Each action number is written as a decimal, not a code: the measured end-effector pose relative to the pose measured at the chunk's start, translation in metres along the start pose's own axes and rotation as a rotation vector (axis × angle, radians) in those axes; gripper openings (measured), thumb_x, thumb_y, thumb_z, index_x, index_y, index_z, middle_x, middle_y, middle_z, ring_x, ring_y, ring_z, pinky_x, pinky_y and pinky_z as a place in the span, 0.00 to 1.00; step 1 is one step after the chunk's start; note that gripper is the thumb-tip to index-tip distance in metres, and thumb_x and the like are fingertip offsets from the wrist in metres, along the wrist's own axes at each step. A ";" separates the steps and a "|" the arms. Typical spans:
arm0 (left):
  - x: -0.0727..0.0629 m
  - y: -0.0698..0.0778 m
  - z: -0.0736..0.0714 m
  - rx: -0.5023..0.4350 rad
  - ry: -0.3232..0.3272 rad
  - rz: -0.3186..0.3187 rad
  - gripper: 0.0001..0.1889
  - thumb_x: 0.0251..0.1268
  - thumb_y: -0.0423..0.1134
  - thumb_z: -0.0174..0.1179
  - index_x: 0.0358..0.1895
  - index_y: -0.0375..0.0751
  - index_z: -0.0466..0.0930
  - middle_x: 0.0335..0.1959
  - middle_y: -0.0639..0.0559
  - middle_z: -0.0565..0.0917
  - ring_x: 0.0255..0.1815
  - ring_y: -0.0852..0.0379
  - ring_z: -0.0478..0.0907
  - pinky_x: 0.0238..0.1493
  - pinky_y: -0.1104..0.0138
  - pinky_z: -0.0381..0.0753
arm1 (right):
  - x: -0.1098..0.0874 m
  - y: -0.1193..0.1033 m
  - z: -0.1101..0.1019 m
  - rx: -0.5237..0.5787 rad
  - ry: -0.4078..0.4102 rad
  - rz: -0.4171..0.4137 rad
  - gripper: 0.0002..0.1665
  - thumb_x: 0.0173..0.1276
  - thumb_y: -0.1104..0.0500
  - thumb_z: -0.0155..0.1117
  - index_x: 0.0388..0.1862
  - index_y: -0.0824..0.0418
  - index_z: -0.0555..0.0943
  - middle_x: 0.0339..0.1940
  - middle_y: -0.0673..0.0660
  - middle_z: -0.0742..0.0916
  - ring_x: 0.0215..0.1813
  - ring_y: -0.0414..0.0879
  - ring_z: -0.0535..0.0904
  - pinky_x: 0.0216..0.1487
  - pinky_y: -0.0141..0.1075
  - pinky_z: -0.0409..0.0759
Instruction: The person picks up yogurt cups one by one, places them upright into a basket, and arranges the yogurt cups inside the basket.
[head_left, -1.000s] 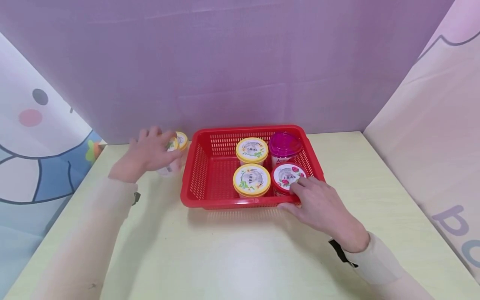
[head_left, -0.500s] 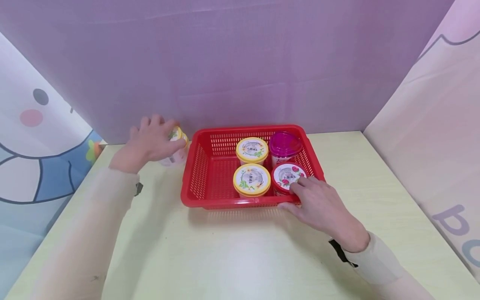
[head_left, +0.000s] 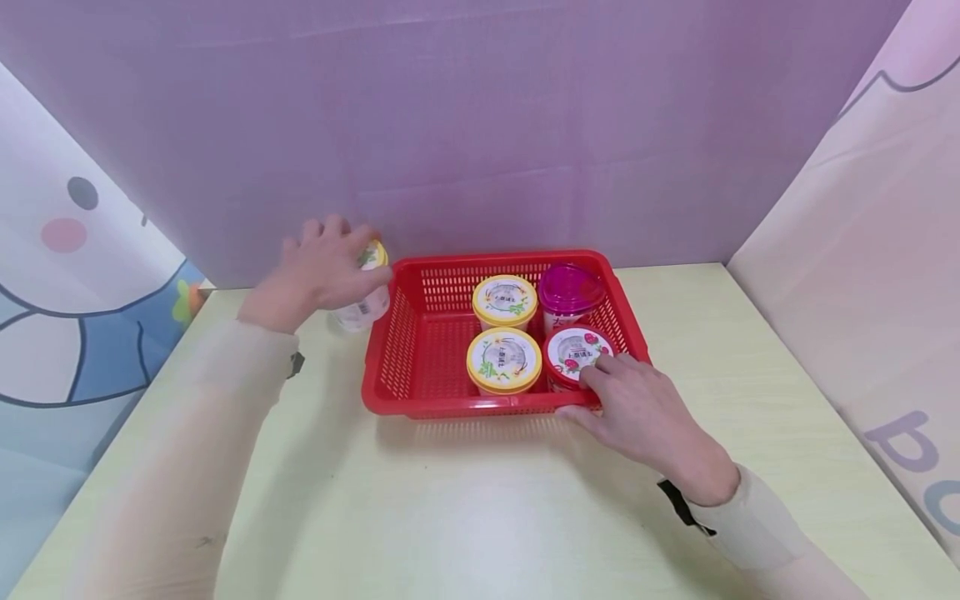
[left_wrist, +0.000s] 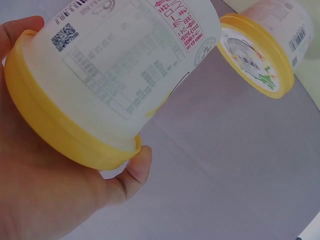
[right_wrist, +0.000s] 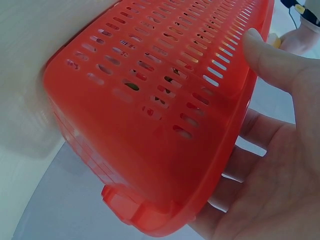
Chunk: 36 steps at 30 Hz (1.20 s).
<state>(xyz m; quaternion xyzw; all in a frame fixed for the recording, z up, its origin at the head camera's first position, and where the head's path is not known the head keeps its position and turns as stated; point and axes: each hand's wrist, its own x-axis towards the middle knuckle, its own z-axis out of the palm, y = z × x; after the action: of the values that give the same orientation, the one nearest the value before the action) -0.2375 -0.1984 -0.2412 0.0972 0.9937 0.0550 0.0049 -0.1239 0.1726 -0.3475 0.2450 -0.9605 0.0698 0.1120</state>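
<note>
My left hand (head_left: 330, 262) grips a plastic cup (head_left: 367, 307) by its yellow lid, raised beside the back left of a red basket (head_left: 450, 406). Close up in the left wrist view, fingers and thumb wrap the lid of that white printed cup. Another yellow-lidded cup (left_wrist: 255, 55) stands apart from it there; in the head view it is mostly hidden. My right hand (head_left: 641, 408) grips the basket's front right rim, thumb on the outside. Inside the basket are two yellow-lidded cups (head_left: 504, 358), a red-lidded cup (head_left: 573, 352) and a purple-lidded cup (head_left: 570, 292).
The basket stands on a pale wooden table (head_left: 465, 508) near its back edge. Behind rises a purple cloth backdrop (head_left: 480, 133). Printed cloth panels close off the left and right sides. The basket's left part shows its bare red floor.
My left hand has lifted the yellow-lidded cup and carried it up and to the right, towards the basket. The right hand and the basket have stayed in place.
</note>
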 end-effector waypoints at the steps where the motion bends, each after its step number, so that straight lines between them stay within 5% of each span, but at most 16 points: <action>1: 0.001 0.002 0.000 -0.001 0.002 0.003 0.38 0.64 0.61 0.55 0.75 0.52 0.62 0.67 0.36 0.64 0.66 0.34 0.58 0.61 0.32 0.63 | 0.000 0.000 0.000 0.001 -0.001 0.000 0.29 0.54 0.40 0.80 0.42 0.61 0.86 0.38 0.57 0.85 0.37 0.50 0.79 0.38 0.47 0.83; 36: 0.035 0.056 0.023 -0.016 0.012 0.071 0.37 0.62 0.60 0.60 0.74 0.55 0.65 0.67 0.41 0.66 0.67 0.39 0.58 0.67 0.37 0.61 | 0.000 0.000 -0.002 0.007 -0.015 0.012 0.30 0.54 0.40 0.80 0.44 0.61 0.86 0.39 0.58 0.86 0.38 0.50 0.80 0.39 0.48 0.84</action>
<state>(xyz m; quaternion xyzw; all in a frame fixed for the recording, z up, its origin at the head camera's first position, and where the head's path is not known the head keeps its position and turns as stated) -0.2602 -0.1348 -0.2579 0.1319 0.9892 0.0637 -0.0024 -0.1234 0.1728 -0.3460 0.2401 -0.9625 0.0722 0.1033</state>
